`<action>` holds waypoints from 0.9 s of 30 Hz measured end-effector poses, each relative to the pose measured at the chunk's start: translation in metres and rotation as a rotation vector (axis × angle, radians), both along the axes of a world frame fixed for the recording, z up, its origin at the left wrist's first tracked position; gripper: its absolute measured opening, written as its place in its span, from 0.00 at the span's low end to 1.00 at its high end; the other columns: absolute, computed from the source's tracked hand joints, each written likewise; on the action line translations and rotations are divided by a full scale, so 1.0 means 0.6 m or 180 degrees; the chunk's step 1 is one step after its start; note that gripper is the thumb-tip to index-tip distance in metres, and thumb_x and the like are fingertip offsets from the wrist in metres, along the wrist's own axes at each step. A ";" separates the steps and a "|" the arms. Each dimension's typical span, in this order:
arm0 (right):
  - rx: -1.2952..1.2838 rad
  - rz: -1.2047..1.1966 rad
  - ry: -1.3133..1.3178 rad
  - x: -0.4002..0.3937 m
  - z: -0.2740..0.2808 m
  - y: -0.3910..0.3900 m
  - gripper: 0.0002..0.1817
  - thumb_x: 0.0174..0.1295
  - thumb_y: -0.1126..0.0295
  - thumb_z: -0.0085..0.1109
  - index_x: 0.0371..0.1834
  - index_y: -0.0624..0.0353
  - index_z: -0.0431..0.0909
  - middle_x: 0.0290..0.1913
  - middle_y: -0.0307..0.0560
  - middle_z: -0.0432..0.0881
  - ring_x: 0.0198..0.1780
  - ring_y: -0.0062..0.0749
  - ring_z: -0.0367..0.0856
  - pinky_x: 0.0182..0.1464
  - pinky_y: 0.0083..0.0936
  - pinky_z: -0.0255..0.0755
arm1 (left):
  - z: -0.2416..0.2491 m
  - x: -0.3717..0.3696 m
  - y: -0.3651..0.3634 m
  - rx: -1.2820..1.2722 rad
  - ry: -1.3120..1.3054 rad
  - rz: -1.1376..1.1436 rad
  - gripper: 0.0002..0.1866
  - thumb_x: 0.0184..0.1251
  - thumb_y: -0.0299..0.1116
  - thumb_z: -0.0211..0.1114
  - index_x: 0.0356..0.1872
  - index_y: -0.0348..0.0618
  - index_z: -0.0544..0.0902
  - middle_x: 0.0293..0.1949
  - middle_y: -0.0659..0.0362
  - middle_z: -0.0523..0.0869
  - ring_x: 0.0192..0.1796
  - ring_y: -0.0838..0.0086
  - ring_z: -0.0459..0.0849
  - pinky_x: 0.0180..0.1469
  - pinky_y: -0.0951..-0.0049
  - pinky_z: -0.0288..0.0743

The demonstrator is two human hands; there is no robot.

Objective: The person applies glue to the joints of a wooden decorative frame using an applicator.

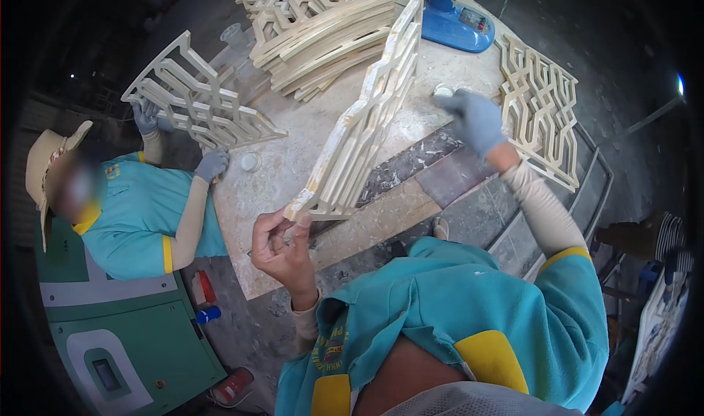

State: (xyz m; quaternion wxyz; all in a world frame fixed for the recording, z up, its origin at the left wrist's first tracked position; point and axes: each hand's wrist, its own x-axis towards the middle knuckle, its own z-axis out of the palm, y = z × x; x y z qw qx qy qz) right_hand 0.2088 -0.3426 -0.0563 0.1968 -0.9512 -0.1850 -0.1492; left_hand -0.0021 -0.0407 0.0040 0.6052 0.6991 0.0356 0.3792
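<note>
My bare left hand [282, 255] pinches the near bottom corner of a pale wooden lattice panel [367, 123]. The panel stands on edge, tilted, with whitish and yellowish patches along its near edge. My right hand [477, 123], in a grey glove, is over the table to the right of the panel. Its fingers are bunched beside a small round white container [444, 91], at its rim; what they hold, if anything, is hidden.
A stack of lattice panels [323, 42] lies at the back beside a blue fan base [458, 27]. Another panel [539, 108] rests at the right edge. On the left, a co-worker [147, 211] holds a panel [205, 97] near a small white cup [251, 161]. A green machine [132, 335] stands below.
</note>
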 end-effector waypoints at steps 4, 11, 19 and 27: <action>-0.0494 -0.0620 0.0793 0.114 -0.006 -0.066 0.10 0.63 0.66 0.64 0.45 0.44 0.91 0.40 0.50 0.89 0.39 0.49 0.88 0.44 0.42 0.80 | -0.003 -0.002 -0.011 -0.0135 0.0280 0.0041 0.13 0.64 0.18 0.72 0.47 0.30 0.80 0.44 0.54 0.84 0.48 0.72 0.87 0.52 0.75 0.82; -0.1113 -0.0342 0.1241 0.193 -0.064 -0.053 0.13 0.62 0.66 0.60 0.43 0.61 0.89 0.46 0.62 0.88 0.48 0.55 0.89 0.51 0.44 0.82 | -0.003 -0.008 -0.018 0.0037 0.0490 0.0199 0.12 0.66 0.20 0.72 0.47 0.30 0.80 0.45 0.55 0.85 0.47 0.74 0.87 0.52 0.75 0.80; -0.1142 -0.0157 0.1339 0.216 -0.095 -0.045 0.12 0.62 0.67 0.59 0.43 0.60 0.89 0.46 0.61 0.89 0.48 0.54 0.89 0.50 0.43 0.82 | -0.003 -0.008 -0.023 0.0100 0.0586 0.0474 0.11 0.67 0.23 0.72 0.46 0.32 0.81 0.43 0.57 0.86 0.45 0.77 0.86 0.51 0.77 0.79; 0.0729 0.0118 0.2045 0.226 -0.128 -0.104 0.14 0.59 0.64 0.72 0.46 0.57 0.91 0.34 0.49 0.90 0.29 0.31 0.85 0.35 0.29 0.77 | -0.006 -0.005 -0.032 0.0234 0.0640 0.0595 0.17 0.71 0.31 0.71 0.53 0.30 0.81 0.47 0.53 0.87 0.48 0.73 0.86 0.55 0.74 0.78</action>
